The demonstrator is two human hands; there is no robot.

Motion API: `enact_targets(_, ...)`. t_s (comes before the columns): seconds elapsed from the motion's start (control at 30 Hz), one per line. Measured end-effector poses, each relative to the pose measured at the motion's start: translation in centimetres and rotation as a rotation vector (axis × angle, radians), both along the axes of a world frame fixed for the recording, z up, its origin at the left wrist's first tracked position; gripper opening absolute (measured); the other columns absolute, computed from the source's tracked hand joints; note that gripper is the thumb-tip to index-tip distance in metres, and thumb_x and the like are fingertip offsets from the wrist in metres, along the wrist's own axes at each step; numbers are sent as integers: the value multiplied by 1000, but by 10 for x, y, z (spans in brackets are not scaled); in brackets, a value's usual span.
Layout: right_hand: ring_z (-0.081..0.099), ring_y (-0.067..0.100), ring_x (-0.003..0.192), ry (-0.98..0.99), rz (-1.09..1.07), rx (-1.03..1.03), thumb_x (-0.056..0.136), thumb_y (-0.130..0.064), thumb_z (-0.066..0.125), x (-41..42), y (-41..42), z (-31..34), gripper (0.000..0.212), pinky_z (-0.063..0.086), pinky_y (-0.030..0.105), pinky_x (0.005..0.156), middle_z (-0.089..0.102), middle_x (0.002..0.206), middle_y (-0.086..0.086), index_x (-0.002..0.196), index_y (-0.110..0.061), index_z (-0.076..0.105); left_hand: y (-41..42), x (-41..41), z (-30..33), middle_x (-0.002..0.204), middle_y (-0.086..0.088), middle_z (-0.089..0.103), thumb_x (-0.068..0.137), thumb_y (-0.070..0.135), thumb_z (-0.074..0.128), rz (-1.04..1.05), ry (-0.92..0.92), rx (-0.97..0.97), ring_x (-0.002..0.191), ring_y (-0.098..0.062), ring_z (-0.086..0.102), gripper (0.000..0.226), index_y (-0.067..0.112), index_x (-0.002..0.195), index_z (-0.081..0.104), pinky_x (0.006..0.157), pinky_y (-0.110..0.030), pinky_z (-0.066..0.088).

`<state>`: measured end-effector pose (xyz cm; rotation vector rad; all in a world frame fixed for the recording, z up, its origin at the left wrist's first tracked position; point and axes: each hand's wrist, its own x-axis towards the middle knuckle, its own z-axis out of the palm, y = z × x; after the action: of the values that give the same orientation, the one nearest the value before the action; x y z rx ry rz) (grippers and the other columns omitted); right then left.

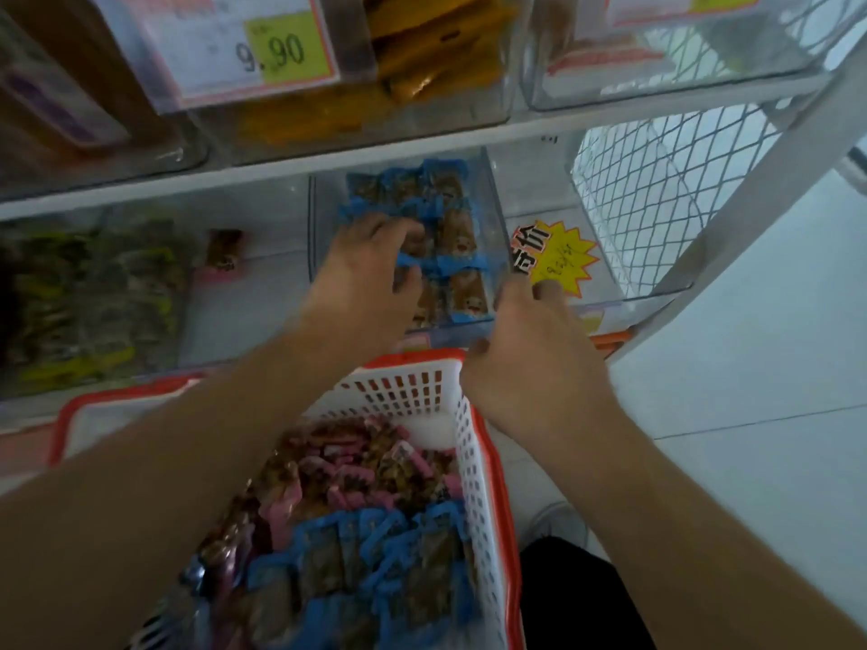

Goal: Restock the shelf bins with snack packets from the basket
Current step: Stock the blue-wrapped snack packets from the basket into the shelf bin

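Left hand [370, 269]: fingers curled on blue-edged packets [450, 236], tidying rows inside the clear bin [497, 204].
Right hand [530, 349]: grips the bin's corner, probably steadying it.
Basket [474, 443]: just below, within reach.

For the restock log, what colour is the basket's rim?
Red-orange, on the white basket; head view.

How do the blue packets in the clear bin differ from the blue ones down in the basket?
Bin packets lie flat in neat rows; basket packets sit jumbled in a heap. The left hand touches the bin ones; no hand touches the basket ones. Pink packets adjoin only the basket heap. Both have blue edges and brown contents.
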<state>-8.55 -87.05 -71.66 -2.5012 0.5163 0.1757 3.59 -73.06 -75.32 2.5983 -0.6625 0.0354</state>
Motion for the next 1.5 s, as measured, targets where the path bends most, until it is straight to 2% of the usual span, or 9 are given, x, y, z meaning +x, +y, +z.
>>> enact_targets(0.13, 60, 21, 86, 68, 257, 21, 95, -24, 67, -8, 42, -6, 26, 50, 31, 60, 55, 101, 2, 114, -17, 51, 99, -61, 18, 122, 8, 52, 95, 13, 64, 114, 32, -42, 104, -4, 49, 39, 23, 133, 60, 85, -20, 43)
enact_targets(0.23, 47, 10, 71, 260, 467, 40, 96, -16, 64, -14, 72, -25, 17, 32, 25, 52, 47, 84, -4, 100, -21, 48, 182, -101, 10, 133, -1, 52, 88, 7, 67, 337, 97, 33, 115, -19, 51, 48, 21, 133, 59, 92, -35, 50)
enact_targets(0.43, 57, 20, 95, 539, 731, -32, 96, -8, 59, -34, 125, -100, 33, 56, 36, 85, 62, 117, 5, 128, -19, 56, 286, -144, -17, 162, -3, 13, 91, 20, 70, 726, 477, 191, 146, -46, 25, 84, 18, 157, 19, 117, -63, 29)
enact_targets(0.67, 36, 31, 148, 594, 844, -100, 108, -43, 57, -44, 171, -130, 57, 38, 46, 116, 36, 165, 5, 159, -26, 38, 295, -141, -31, 162, -14, 15, 95, 44, 62, 828, 655, 88, 148, -45, 20, 105, 16, 161, -14, 116, -61, 29)
enact_targets(0.83, 38, 29, 142, 487, 810, -127, 94, -53, 74, -46, 193, -146, 64, 35, 41, 115, 47, 147, 3, 146, -29, 46, 294, -132, -18, 157, -13, 18, 93, 47, 64, 802, 724, 93, 146, -44, 22, 100, 15, 159, -3, 113, -62, 32)
enact_targets(1.03, 32, 34, 147, 538, 822, -236, 84, -54, 84, -41, 201, -156, 100, 40, 49, 117, 31, 160, 7, 160, -35, 21, 295, -124, -9, 149, -6, 19, 89, 47, 65, 739, 649, 104, 143, -41, 24, 84, 14, 149, 16, 116, -60, 33)
enact_targets(1.23, 45, 27, 128, 565, 792, -194, 81, -50, 88, -38, 199, -157, 74, 44, 40, 101, 48, 136, 1, 134, -21, 45, 285, -120, -1, 154, -3, 16, 87, 38, 67, 662, 499, 50, 147, -38, 17, 83, 19, 151, 18, 121, -57, 25)
enact_targets(1.33, 53, 15, 104, 557, 716, -70, 83, -41, 88, -32, 197, -154, 49, 53, 37, 89, 54, 113, -9, 113, -31, 51, 278, -118, 2, 152, -6, 23, 89, 30, 67, 617, 342, -2, 144, -34, 22, 74, 16, 150, 27, 119, -52, 30)
enact_targets(1.5, 68, 3, 79, 347, 460, 238, 91, -30, 84, 8, 184, -110, 13, 55, 26, 73, 72, 89, -13, 92, -32, 71, 265, -113, 6, 124, 10, 60, 98, 27, 63, 443, 388, -96, 109, -8, 61, 31, 27, 129, 60, 76, -8, 46)
